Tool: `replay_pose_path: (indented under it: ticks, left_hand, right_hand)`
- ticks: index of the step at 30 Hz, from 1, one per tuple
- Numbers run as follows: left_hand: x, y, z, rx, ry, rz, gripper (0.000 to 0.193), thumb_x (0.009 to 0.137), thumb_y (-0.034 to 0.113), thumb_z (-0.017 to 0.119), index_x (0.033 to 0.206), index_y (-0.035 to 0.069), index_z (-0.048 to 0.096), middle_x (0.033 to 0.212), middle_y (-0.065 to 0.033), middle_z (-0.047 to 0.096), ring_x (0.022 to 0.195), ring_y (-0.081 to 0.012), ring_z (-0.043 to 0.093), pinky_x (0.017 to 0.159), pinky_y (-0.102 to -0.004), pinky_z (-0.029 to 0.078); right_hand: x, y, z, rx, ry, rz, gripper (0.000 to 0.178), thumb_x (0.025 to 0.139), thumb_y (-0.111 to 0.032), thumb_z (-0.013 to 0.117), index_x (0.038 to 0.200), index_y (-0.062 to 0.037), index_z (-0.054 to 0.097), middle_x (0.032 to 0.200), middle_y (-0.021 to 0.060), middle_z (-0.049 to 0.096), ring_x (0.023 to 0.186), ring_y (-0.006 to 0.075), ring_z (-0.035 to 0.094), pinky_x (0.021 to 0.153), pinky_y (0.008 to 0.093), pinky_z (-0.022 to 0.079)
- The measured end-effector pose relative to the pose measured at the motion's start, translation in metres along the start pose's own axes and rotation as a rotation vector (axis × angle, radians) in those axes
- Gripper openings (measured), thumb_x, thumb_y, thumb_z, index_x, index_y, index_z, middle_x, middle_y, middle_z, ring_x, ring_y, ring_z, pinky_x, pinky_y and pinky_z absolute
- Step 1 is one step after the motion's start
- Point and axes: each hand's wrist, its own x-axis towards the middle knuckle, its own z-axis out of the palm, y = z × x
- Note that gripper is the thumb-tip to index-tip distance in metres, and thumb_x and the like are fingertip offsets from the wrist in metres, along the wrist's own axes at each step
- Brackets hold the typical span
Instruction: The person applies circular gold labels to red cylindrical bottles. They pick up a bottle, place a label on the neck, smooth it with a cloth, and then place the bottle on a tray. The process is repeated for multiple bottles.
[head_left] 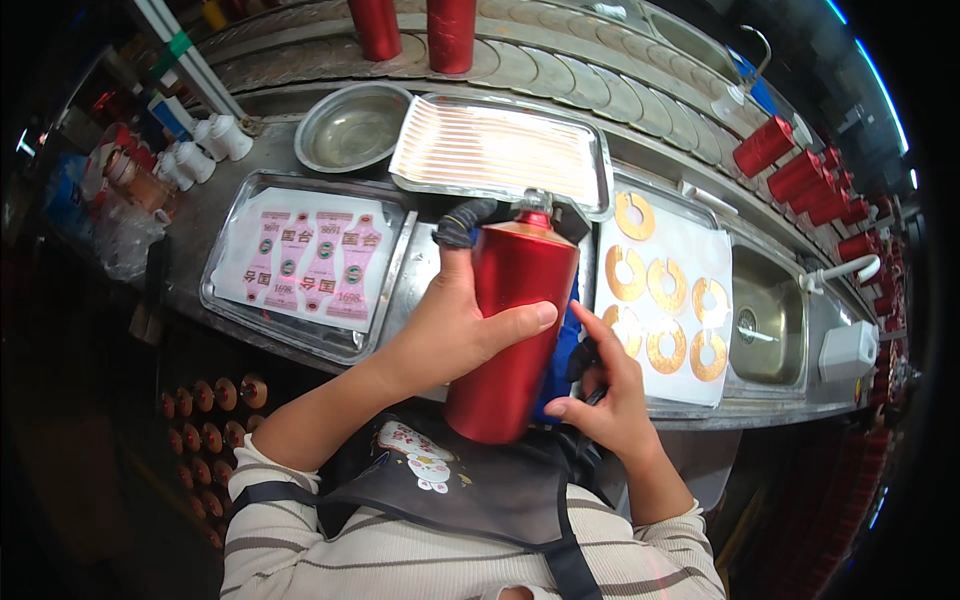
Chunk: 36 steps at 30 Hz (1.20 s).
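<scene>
A shiny red metallic bottle (512, 340) with a clear, faceted stopper is tilted in front of me. My left hand (470, 310) grips it, thumb across the front and a black-covered finger beside the shoulder. Close to the bottle's right side is my right hand (615, 395), thumb and index finger apart and other fingers curled, some with black covers. I see nothing held in it; whether its index fingertip touches the bottle is unclear. Behind the bottle, blue material (558, 365) shows, mostly hidden.
Left, a metal tray (385, 310) carries pink printed labels (310, 260). Gold ring-shaped labels (667, 285) lie on white sheets at right, beside a sink (790, 345). A striped sheet (490, 150) and steel bowl (350, 130) sit behind. Red bottles (765, 147) stand along a slatted conveyor (590, 85).
</scene>
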Motion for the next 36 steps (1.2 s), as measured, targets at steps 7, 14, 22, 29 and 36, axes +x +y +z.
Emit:
replay_pose_path:
  ticks: [7, 14, 22, 29, 36]
  left_hand:
    - [0.02, -0.037, 0.038, 0.09, 0.039, -0.112, 0.091, 0.085, 0.039, 0.08, 0.14, -0.007, 0.024, 0.114, -0.0245, 0.067, 0.104, -0.0315, 0.07, 0.091, -0.0375, 0.055]
    - [0.02, -0.023, 0.042, 0.291, 0.063, -0.141, 0.09, 0.085, 0.036, 0.08, 0.141, -0.005, 0.022, 0.118, -0.0253, 0.065, 0.107, -0.035, 0.069, 0.093, -0.0404, 0.054]
    - [0.021, -0.029, 0.035, 0.081, -0.019, -0.111, 0.102, 0.087, 0.034, 0.079, 0.151, 0.003, 0.006, 0.132, -0.0222, 0.058, 0.119, -0.0303, 0.063, 0.102, -0.0399, 0.049]
    - [0.017, -0.033, 0.055, 0.41, 0.117, -0.096, 0.117, 0.081, 0.033, 0.082, 0.157, 0.003, -0.001, 0.138, -0.0275, 0.049, 0.12, -0.0371, 0.061, 0.103, -0.0425, 0.048]
    - [0.009, -0.048, -0.038, 0.104, 0.189, -0.205, 0.055, 0.085, 0.024, 0.082, 0.12, -0.006, 0.053, 0.115, -0.0173, 0.07, 0.097, -0.0247, 0.071, 0.079, -0.0349, 0.059]
  right_hand:
    - [-0.002, 0.016, 0.003, 0.087, -0.097, 0.207, 0.101, 0.08, -0.032, 0.084, 0.158, 0.0012, 0.029, 0.106, 0.0059, 0.062, 0.062, 0.0051, 0.041, 0.054, 0.0212, 0.036]
    - [0.001, 0.036, -0.002, 0.206, -0.167, 0.213, 0.101, 0.082, -0.031, 0.082, 0.159, -0.0007, 0.025, 0.113, 0.0044, 0.061, 0.06, 0.0024, 0.04, 0.053, 0.0197, 0.034]
    - [0.007, 0.049, -0.003, 0.348, -0.148, 0.267, 0.089, 0.089, -0.016, 0.073, 0.161, -0.0019, 0.023, 0.121, 0.0043, 0.058, 0.059, 0.0011, 0.042, 0.055, 0.018, 0.036]
    - [0.009, 0.056, -0.017, 0.376, -0.2, 0.386, 0.076, 0.091, -0.013, 0.071, 0.155, 0.0016, 0.034, 0.119, 0.0058, 0.057, 0.077, 0.0034, 0.052, 0.067, 0.0178, 0.044]
    - [0.008, 0.048, -0.005, 0.444, -0.078, 0.276, 0.079, 0.089, -0.017, 0.074, 0.154, 0.0042, 0.035, 0.128, 0.0086, 0.058, 0.072, 0.0018, 0.053, 0.062, 0.0164, 0.042]
